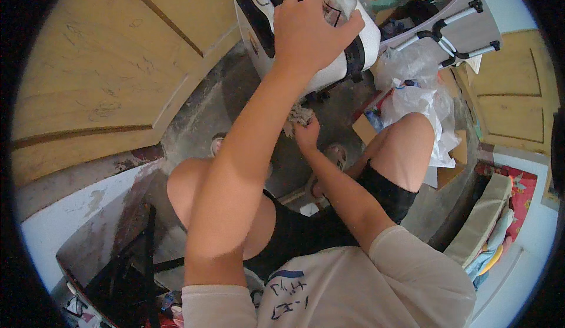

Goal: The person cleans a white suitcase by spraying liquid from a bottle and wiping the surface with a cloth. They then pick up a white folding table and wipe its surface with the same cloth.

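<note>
My left hand [309, 28] is raised over a large white hard-shell case with black trim [293, 78], which looks like a suitcase. Its fingers are around a clear bottle [346, 1] with a whitish top; the bottle's lower part is partly hidden by the hand. Lower down, between the case and my knees, my right hand [308, 131] grips a crumpled grey-beige cloth [300, 114] above the dark floor. The cloth is partly behind my left forearm.
Yellow wooden door panels [101, 63] stand at the left. At the right are a folding table with metal legs [468, 32], plastic bags [415, 103] and a cardboard box [459, 151]. A dark-framed piece of furniture [150, 239] is at lower left, folded cushions [481, 217] at lower right.
</note>
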### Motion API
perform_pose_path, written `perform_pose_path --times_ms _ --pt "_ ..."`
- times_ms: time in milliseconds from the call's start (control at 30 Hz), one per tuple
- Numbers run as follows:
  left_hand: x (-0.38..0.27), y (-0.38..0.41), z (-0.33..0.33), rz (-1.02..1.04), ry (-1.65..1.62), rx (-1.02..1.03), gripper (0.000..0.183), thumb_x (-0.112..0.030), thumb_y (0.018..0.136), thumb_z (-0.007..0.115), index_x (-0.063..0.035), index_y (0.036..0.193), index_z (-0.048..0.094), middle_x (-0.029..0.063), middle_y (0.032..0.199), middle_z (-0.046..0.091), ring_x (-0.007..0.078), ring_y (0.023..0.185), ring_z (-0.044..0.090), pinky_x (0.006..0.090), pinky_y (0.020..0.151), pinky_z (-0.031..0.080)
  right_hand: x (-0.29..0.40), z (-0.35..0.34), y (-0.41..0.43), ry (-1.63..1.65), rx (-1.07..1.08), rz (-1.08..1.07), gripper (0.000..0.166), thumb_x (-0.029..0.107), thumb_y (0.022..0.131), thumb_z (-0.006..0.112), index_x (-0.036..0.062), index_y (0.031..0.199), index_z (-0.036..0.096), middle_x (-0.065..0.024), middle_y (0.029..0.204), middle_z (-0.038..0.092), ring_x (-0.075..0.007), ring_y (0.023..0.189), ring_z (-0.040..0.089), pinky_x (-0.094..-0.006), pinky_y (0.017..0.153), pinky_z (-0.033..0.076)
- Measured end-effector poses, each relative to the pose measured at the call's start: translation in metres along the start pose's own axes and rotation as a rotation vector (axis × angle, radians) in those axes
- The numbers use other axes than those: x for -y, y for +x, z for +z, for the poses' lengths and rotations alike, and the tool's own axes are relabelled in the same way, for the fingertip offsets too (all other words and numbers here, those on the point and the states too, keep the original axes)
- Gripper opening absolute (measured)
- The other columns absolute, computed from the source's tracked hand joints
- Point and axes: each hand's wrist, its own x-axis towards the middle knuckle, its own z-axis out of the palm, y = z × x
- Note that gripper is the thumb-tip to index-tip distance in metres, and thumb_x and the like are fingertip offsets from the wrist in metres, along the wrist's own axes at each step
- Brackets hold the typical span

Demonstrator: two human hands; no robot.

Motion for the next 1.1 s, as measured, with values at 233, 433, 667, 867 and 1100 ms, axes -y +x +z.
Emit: perform_pose_path --times_ms 233,433,667,867,1100 --pt "0.002 -0.003 -0.001 0.019 -0.026 -0.02 0.044 -0.048 0.075 0.075 -0.0046 0.071 0.067 0.0186 0.093 0.067 0.0345 0.098 0.061 0.0426 0.086 0.048 -0.001 0.0 -0.001 0.008 0.011 0.141 0.033 0.001 0.077 0.067 -0.0028 0.11 0.062 -0.0103 0.105 0.07 -0.0175 0.097 0.064 -0.0326 0.086 0.051" --pt "0.004 0.0 0.001 0.064 0.002 -0.013 0.044 -0.047 0.075 0.075 -0.004 0.073 0.069 0.0179 0.092 0.069 0.0344 0.099 0.062 0.0424 0.087 0.049 0.022 -0.01 -0.004 0.214 0.023 -0.001 0.034 0.003 0.078 0.07 0.0013 0.111 0.063 -0.0095 0.106 0.07 -0.019 0.099 0.065 -0.0335 0.089 0.051" --pt "0.004 -0.002 -0.002 0.074 -0.006 -0.019 0.044 -0.048 0.075 0.074 -0.0041 0.076 0.071 0.0177 0.092 0.069 0.0355 0.101 0.062 0.0431 0.089 0.049 0.069 -0.035 -0.006 0.236 0.062 -0.156 0.03 -0.004 0.081 0.065 -0.0005 0.111 0.061 -0.0079 0.109 0.069 -0.0174 0.1 0.064 -0.0313 0.092 0.049" --pt "-0.003 -0.005 -0.01 0.058 0.077 0.011 0.057 -0.055 0.075 0.072 -0.0001 0.089 0.073 0.0209 0.102 0.068 0.0349 0.103 0.062 0.0429 0.091 0.05 0.114 -0.048 -0.008 0.353 0.073 -0.139 0.03 -0.002 0.084 0.064 -0.0021 0.113 0.059 -0.0076 0.108 0.067 -0.0164 0.099 0.062 -0.03 0.091 0.048" --pt "-0.006 -0.004 -0.008 0.024 0.074 0.038 0.058 -0.056 0.074 0.072 -0.0003 0.09 0.074 0.0208 0.105 0.067 0.0342 0.105 0.061 0.0422 0.093 0.05 0.064 -0.03 -0.006 0.304 0.032 -0.162 0.029 0.003 0.083 0.069 -0.0001 0.11 0.058 -0.0053 0.104 0.064 -0.0152 0.096 0.06 -0.03 0.087 0.048"
